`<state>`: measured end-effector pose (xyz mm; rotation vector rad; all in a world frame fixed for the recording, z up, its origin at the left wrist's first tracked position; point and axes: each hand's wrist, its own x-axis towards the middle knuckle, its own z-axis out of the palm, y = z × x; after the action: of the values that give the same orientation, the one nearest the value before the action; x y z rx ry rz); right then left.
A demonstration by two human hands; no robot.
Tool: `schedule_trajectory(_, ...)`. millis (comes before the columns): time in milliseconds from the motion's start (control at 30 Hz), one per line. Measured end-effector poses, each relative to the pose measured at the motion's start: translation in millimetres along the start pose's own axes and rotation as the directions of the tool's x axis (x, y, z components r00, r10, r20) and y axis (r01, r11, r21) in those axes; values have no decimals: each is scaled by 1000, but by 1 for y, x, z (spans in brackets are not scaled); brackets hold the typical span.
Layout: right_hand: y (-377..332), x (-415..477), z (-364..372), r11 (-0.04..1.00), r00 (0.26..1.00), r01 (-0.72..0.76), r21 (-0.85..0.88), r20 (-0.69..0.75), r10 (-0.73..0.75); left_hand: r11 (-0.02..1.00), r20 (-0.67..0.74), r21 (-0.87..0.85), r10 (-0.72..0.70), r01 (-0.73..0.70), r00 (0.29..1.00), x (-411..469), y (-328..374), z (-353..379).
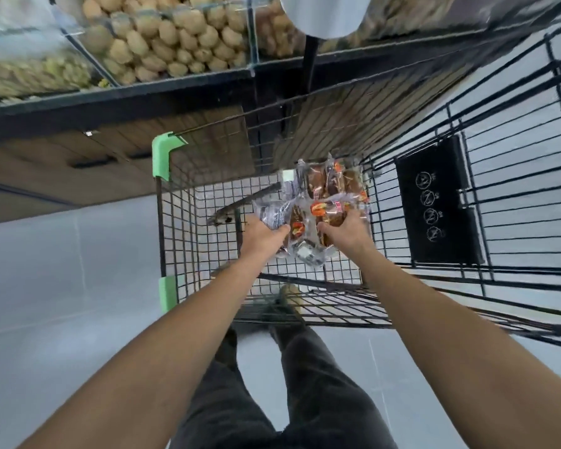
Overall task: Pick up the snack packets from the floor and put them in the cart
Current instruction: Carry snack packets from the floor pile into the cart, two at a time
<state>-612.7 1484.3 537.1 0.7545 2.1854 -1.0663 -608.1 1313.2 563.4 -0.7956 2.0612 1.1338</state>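
- While both arms reach down into the cart [158, 222], the two hands meet at one bunch of packets [329, 189] inside the wire basket.
- Left hand [266, 233]: fingers curled round the left edge of the bunch, gripping a crinkled clear wrapper.
- Right hand [344, 230]: fingers curled over the right side of the bunch, gripping it; fingertips hidden under the wrappers.
- Packets: clear film, brown cakes inside, red-orange labels. They spread ahead of and between the hands, low in the basket. Cannot tell if they rest on the wire bottom.
- Green guards [164, 157] on the cart's corners, left of the left hand.
- Black flap [434, 202] with white round symbols, right of the right hand, on the cart's end wall.
- Bins [175, 37] of pale lumpy goods on a shelf, well beyond the hands.
- Grey floor [62, 270] shows through the wire and off to the left.
- Dark trousers [321, 384] and a shoe [289, 296] below the hands, close to the cart.
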Motion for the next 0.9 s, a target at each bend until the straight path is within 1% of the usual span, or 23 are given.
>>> schedule_trajectory(100, 10, 17, 2, 999, 1000, 17, 36, 20, -18, 999, 3, -45, -19, 19, 1000, 11, -2, 18)
schedule_trajectory(267, 21, 34, 1, 999, 999, 25, 21, 27, -26, 997, -16, -76, -22, 20, 1000, 29, -2, 38)
schedule_trajectory(367, 28, 43, -1, 999, 999, 31, 13, 36, -32, 997, -23, -65, -52, 51, 998, 41, -3, 47)
schedule_trajectory(533, 31, 56, 4, 999, 999, 31, -29, 41, -30, 998, -56, -37, -48, 46, 997, 53, -3, 54)
schedule_trajectory(633, 32, 64, 9, 999, 999, 25, -24, 28, -24, 997, -60, -45, -73, 70, 996, 64, -5, 56)
schedule_trajectory(733, 30, 63, 10, 998, 999, 52, -31, 10, -52, 997, -91, -45, -62, 58, 994, 66, -4, 56)
schedule_trajectory(900, 17, 46, 11, 988, 993, 115, -107, 13, -115, 998, -131, -70, -10, 1, 991, 63, -15, 46)
